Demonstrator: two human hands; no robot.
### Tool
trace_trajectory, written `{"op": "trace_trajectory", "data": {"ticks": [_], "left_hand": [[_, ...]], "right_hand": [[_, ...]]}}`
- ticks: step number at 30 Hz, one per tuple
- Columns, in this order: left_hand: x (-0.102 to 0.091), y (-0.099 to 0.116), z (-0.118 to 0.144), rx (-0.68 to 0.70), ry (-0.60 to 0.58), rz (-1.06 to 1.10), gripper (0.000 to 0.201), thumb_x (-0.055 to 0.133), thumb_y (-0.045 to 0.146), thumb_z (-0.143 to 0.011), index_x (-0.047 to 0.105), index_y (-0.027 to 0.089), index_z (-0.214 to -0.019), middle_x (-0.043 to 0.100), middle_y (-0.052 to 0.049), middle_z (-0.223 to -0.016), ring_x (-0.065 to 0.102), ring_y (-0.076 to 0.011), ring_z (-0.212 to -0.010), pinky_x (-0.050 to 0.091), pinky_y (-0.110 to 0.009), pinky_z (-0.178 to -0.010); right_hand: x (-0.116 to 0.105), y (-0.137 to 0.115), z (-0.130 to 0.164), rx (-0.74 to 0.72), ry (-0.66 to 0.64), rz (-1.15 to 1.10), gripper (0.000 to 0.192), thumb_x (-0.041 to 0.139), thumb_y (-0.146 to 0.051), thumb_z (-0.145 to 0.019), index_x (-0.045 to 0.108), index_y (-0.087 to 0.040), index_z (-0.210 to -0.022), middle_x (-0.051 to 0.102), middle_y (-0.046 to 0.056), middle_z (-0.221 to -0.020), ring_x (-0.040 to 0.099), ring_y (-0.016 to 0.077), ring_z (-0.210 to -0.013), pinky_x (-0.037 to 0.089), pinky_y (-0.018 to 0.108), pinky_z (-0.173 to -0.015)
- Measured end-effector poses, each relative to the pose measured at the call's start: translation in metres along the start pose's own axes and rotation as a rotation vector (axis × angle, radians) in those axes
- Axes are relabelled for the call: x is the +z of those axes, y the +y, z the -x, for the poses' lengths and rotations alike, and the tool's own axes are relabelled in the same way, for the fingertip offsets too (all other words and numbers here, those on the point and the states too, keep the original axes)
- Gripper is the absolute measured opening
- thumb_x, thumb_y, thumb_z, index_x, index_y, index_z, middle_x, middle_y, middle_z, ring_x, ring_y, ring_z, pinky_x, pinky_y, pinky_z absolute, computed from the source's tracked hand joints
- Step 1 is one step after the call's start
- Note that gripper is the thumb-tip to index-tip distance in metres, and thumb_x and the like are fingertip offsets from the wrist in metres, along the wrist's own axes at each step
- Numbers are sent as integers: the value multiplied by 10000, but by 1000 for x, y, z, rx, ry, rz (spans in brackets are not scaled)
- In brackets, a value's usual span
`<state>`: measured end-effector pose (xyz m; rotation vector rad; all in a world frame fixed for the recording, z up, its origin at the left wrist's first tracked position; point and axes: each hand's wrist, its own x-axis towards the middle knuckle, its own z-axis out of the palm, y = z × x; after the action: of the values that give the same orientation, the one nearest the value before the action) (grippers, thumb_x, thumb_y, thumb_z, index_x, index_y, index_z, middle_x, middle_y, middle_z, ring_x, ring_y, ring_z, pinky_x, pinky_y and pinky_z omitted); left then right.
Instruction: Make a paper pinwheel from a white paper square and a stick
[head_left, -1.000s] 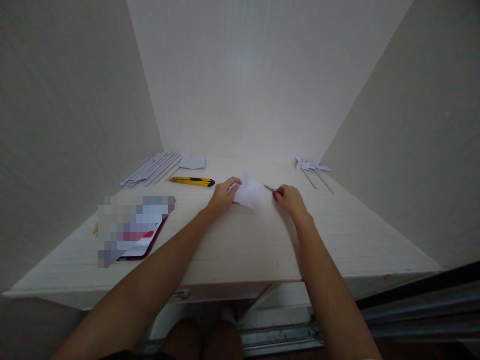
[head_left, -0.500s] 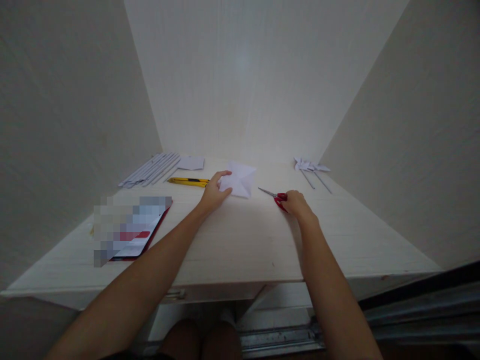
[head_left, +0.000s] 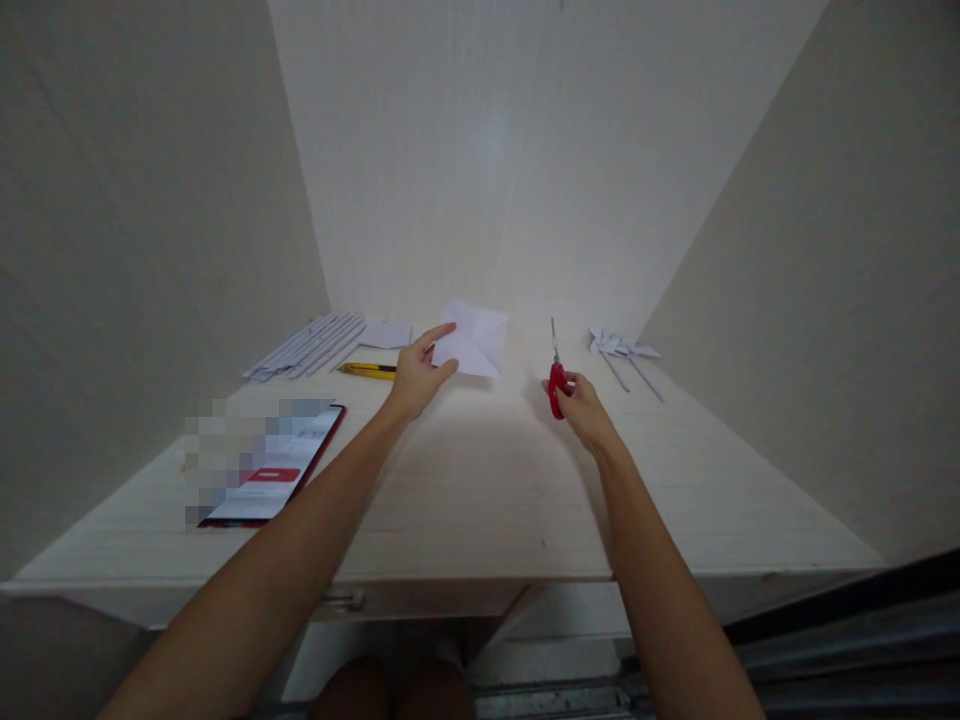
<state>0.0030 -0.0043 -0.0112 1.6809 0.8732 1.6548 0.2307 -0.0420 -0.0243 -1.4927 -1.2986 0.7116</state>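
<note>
My left hand (head_left: pixel 421 372) pinches the left edge of a square sheet of white paper (head_left: pixel 474 340), creased from its corners toward the middle and raised above the table. Over to the right, my right hand (head_left: pixel 581 405) grips red-handled scissors (head_left: pixel 556 388), their metal blades upright and seemingly shut. A gap separates the scissors from the paper. Partly behind my left hand lies a yellow utility knife (head_left: pixel 367 370).
Several rolled paper sticks (head_left: pixel 307 345) lie at the back left beside folded white paper (head_left: pixel 386 334). Paper pinwheels (head_left: pixel 619 345) on sticks rest at the back right. A tablet (head_left: pixel 300 465), partly blurred out, lies front left on the pale table (head_left: pixel 480 500). Walls close in three sides.
My right hand has lifted the scissors off the table and turned their tips from pointing left to pointing up. My left hand has raised the paper and shifted slightly left.
</note>
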Motion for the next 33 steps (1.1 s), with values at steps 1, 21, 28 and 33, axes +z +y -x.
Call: {"op": "trace_trajectory", "data": {"ticks": [1,21,28,33], "left_hand": [[0,2,-1,10,4,16,517,578,124,-609,545,134,-1126,565,-113,-1173,537,-183,-1052,407,-383,-936],[-19,17,-33,-139,-87,178,573,562,29,-577,552,113,-1143,642,-91,-997,609,-160,-845,500,-318,-775],[-19,21,-34,-146,-81,106,531,550,-2,-571,590,116,-1087,636,-86,-1016,586,-190,-938,480,-345,-834],[-20,20,-36,-148,-47,-2,537,554,2,-564,595,116,-1087,638,-83,-1011,597,-183,-895,479,-352,-827]], "right_hand": [[2,-1,1,5,-32,-118,364,550,-362,-755,422,-136,-1009,534,21,-767,487,102,-608,375,221,-532],[24,-27,45,63,-839,-299,597,466,-721,-646,424,-187,-910,385,-9,-704,377,103,-576,287,275,-526],[25,-28,46,29,-912,-242,619,404,-735,-670,428,-185,-953,390,-9,-712,364,95,-553,259,265,-486],[17,-28,45,34,-902,-214,639,434,-730,-658,429,-166,-958,397,-9,-723,403,87,-570,292,253,-496]]}}
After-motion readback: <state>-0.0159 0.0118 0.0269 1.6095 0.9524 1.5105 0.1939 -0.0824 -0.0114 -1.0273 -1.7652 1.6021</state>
